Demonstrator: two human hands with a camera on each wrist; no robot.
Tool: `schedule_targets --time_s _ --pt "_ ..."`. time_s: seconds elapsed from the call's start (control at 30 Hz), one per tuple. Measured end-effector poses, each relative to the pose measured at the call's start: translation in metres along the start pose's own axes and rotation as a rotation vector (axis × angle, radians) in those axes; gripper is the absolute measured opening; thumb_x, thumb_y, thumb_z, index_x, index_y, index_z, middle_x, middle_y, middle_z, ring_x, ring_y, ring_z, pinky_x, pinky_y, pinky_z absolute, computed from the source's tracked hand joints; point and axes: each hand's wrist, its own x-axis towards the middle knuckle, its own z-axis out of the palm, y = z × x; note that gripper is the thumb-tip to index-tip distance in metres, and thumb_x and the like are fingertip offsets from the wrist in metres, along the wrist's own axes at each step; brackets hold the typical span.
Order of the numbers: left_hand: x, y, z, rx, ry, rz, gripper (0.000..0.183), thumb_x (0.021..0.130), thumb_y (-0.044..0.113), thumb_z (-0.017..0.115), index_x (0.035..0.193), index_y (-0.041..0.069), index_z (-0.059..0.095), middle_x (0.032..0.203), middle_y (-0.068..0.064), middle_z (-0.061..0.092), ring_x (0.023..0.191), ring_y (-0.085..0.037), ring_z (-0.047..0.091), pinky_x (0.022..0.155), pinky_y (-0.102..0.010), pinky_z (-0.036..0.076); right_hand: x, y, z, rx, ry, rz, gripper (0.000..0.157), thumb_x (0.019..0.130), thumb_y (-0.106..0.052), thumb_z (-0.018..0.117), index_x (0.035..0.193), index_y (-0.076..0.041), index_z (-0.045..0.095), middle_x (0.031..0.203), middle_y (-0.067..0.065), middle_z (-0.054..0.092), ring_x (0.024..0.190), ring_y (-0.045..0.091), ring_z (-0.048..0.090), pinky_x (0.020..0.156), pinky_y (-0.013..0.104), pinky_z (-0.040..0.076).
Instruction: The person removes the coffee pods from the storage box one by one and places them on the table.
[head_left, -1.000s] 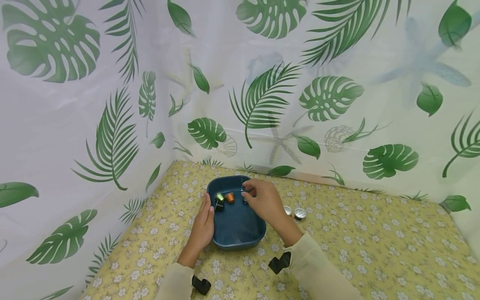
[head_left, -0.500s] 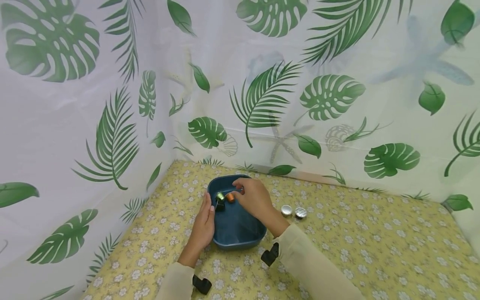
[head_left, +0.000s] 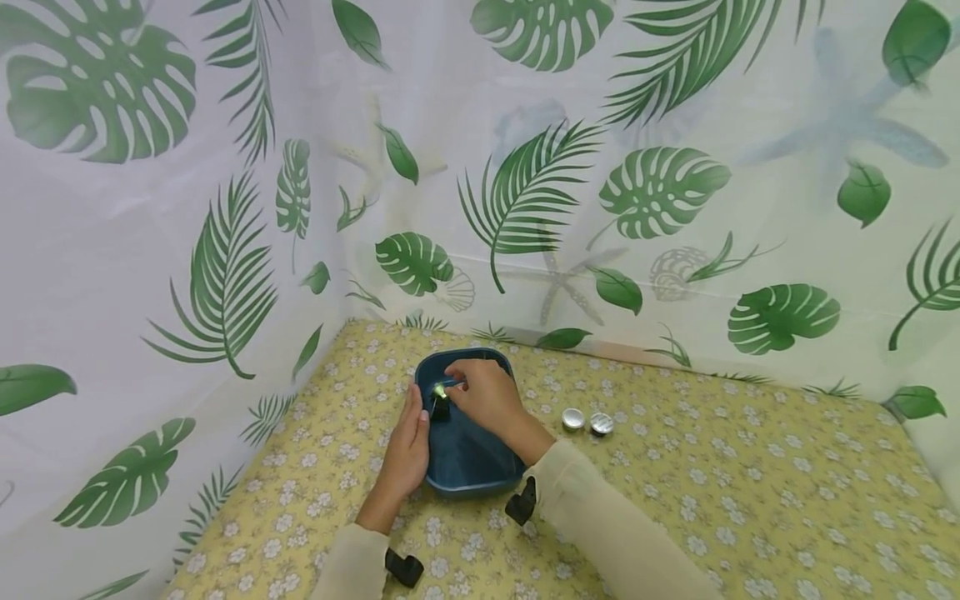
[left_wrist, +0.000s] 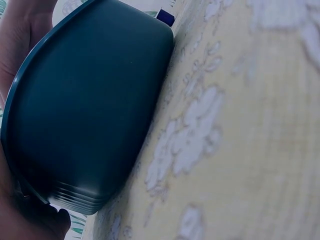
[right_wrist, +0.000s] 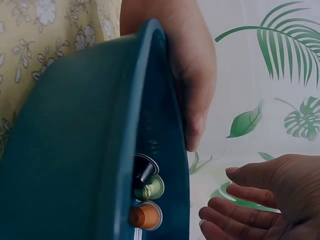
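White leaf-printed sheeting (head_left: 480, 192), across the upper frame; blue motif (head_left: 840, 121), blurred and probably a starfish, upper right; yellow flowered cloth (head_left: 712, 483), lower frame.

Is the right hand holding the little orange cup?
No, the orange cup is in the tub, apart from the right hand.

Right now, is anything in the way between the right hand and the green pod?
Nothing visible: the right hand is above the open top of the blue basin, and the green pod lies inside.
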Motion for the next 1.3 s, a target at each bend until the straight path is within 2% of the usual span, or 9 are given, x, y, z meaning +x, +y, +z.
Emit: schedule_targets --time_s 0.13,0.33,0.43,0.57,0.7,0.9,1.3 --pt "0.001 0.0 -0.001 0.006 0.004 0.003 0.064 0.113 0.04 0.023 0.163 0.006 0.005 0.17 -0.009 -0.002 0.156 -0.028 0.002 0.123 -0.054 0.012 0.003 -0.002 0.006 -0.01 -0.016 0.01 0.029 0.094 -0.016 0.076 0.121 -0.006 0.074 0.109 0.01 0.075 0.09 0.022 0.074 0.073 0.038 0.06" --pt "0.002 -0.001 -0.002 0.004 0.014 0.0 0.057 0.115 0.027 0.027 0.163 0.005 0.005 0.17 -0.012 0.0 0.156 -0.03 0.004 0.123 -0.055 0.013 0.007 -0.003 0.016 -0.006 -0.055 0.009 0.03 0.093 -0.016 0.077 0.122 -0.007 0.074 0.109 0.009 0.075 0.095 0.025 0.073 0.076 0.04 0.059" --pt "0.001 -0.001 -0.001 -0.003 0.007 0.002 0.056 0.114 0.022 0.028 0.163 0.004 0.005 0.17 -0.011 -0.002 0.156 -0.03 0.003 0.122 -0.056 0.014 0.007 -0.001 0.021 -0.045 -0.08 -0.007 0.031 0.092 -0.016 0.077 0.122 -0.008 0.074 0.108 0.009 0.075 0.092 0.022 0.072 0.074 0.038 0.059" --pt "0.0 -0.002 0.0 -0.007 -0.008 -0.004 0.057 0.115 0.023 0.027 0.163 0.005 0.004 0.169 -0.007 -0.004 0.156 -0.029 0.002 0.122 -0.056 0.014 0.006 0.002 0.026 -0.113 -0.117 -0.025 0.031 0.092 -0.019 0.079 0.121 -0.011 0.075 0.101 0.006 0.075 0.08 0.015 0.068 0.065 0.031 0.055" --pt "0.0 -0.003 0.001 -0.017 -0.004 -0.004 0.056 0.115 0.022 0.027 0.163 0.005 0.004 0.169 -0.007 -0.004 0.156 -0.028 0.003 0.122 -0.056 0.013 0.006 0.004 0.029 -0.113 -0.141 -0.039 0.031 0.092 -0.019 0.079 0.122 -0.011 0.075 0.095 0.006 0.073 0.071 0.011 0.063 0.058 0.028 0.05" --pt "0.002 -0.005 0.0 -0.018 0.0 0.008 0.056 0.115 0.021 0.027 0.163 0.005 0.004 0.17 -0.012 -0.002 0.156 -0.029 0.003 0.122 -0.056 0.014 0.008 0.005 0.034 -0.126 -0.16 -0.046 0.032 0.092 -0.019 0.078 0.122 -0.01 0.075 0.102 0.008 0.075 0.081 0.016 0.069 0.068 0.032 0.057" --pt "0.002 -0.004 0.0 -0.009 0.003 0.004 0.057 0.114 0.027 0.026 0.163 0.007 0.005 0.17 -0.005 -0.003 0.156 -0.025 0.002 0.123 -0.052 0.014 0.012 0.011 0.042 -0.202 -0.167 -0.023 0.035 0.089 -0.019 0.081 0.122 -0.011 0.076 0.119 0.006 0.074 0.102 0.024 0.071 0.083 0.041 0.059"
